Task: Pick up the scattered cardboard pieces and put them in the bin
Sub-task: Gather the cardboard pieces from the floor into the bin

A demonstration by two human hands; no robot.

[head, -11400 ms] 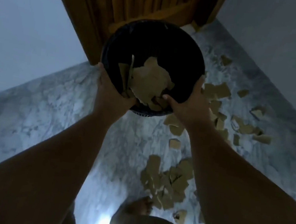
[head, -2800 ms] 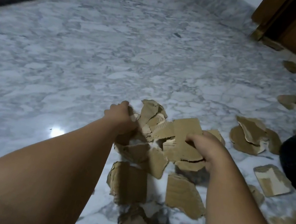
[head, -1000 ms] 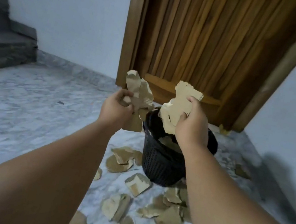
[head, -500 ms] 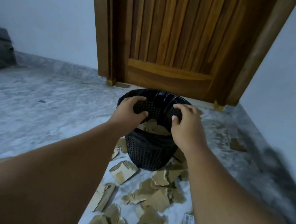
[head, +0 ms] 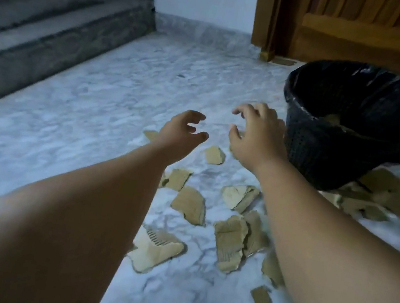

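Holding left hand (head: pixel 181 132) and right hand (head: pixel 256 134) out above the marble floor (head: pixel 81 119), fingers loosely curled and spread, gripping nothing — the right one just beside the black bin (head: pixel 324 155). Looking down at cardboard pieces (head: pixel 189 204) lying scattered under both forearms, a few showing inside the bin.

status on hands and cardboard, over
Left grip, right grip open, empty. Cardboard pieces scattered on floor, some in bin. Nothing in the way.
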